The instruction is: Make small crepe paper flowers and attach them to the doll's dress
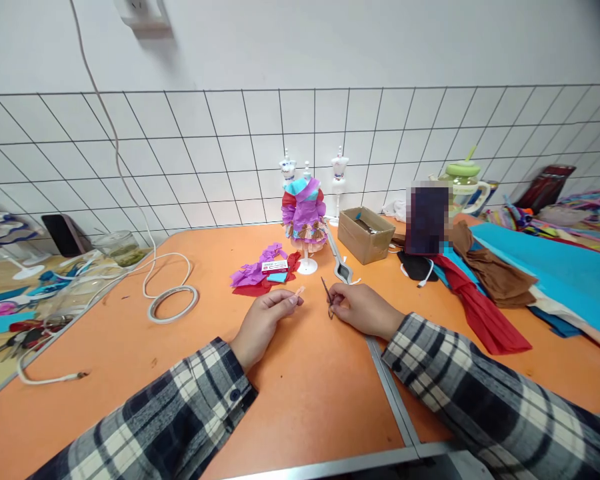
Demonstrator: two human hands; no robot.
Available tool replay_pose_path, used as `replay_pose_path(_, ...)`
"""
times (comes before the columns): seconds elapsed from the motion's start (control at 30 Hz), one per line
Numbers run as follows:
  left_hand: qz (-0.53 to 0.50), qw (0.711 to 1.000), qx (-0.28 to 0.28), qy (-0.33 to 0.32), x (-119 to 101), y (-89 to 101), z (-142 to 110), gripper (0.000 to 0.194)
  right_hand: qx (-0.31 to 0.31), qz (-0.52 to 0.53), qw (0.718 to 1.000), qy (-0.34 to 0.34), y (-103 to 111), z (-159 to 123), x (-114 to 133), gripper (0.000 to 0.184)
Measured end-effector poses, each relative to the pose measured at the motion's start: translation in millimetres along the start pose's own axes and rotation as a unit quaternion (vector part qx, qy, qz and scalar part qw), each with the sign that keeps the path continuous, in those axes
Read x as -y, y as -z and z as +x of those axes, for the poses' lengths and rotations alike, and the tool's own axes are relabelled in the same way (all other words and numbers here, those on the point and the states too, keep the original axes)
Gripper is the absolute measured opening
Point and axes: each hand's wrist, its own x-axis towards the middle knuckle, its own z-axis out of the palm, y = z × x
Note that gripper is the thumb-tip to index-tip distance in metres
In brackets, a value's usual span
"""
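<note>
Between the thumb and forefinger of my left hand [270, 317] is a small peach-coloured scrap of paper [300, 291]. A short gap to its right, my right hand [361, 305] is closed around a small dark pair of scissors [325, 288], its tip pointing up and away. Beyond both hands stands a mini dress form [307, 269] wearing a ruffled paper dress [307, 210] in purple, turquoise and red, with a patterned skirt edge. Crumpled purple paper [250, 273], red pieces and a small red-and-white box [275, 267] lie just past my left hand.
A cardboard box [366, 235] and two bare dress forms [339, 175] stand near the tiled wall. Left lies a tape roll [173, 305] beside a white cable [147, 267]. Right are a dark upright phone [430, 220], red cloth-like paper [485, 310], blue sheets [555, 267] and a green-lidded jug [463, 183].
</note>
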Motion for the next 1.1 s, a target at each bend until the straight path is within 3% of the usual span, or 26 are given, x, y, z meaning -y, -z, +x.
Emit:
replay_pose_path(0.1, 0.003, 1.0, -0.003, -0.007, 0, -0.3, 0, 0.018, 0.044, 0.121, 0.992, 0.018, -4, -1, 0, 0.016)
replay_pose_path(0.27, 0.031, 0.999, -0.011, -0.033, -2, -0.6, -1, 0.017, 0.115, 0.256, 0.957, -0.069, -11, -6, 12, 0.017)
replay_pose_path(0.33, 0.051, 0.998, -0.013, -0.044, -4, -0.9, -2, 0.016, 0.155, 0.293, 0.941, -0.07, -9, -8, 18, 0.018)
replay_pose_path(0.53, 0.099, 0.992, 0.02, -0.076, -6, -3.1, -4, 0.018, 0.146, 0.258, 0.955, -0.011, -6, -12, 29, 0.025)
replay_pose_path(0.67, 0.106, 0.99, 0.029, -0.093, -7, -5.2, -4, 0.019, 0.144, 0.215, 0.966, -0.006, -7, -12, 29, 0.027)
replay_pose_path(1.1, 0.165, 0.977, 0.06, -0.118, -5, -4.0, -1, 0.02, 0.146, 0.221, 0.964, 0.013, -5, -13, 30, 0.023)
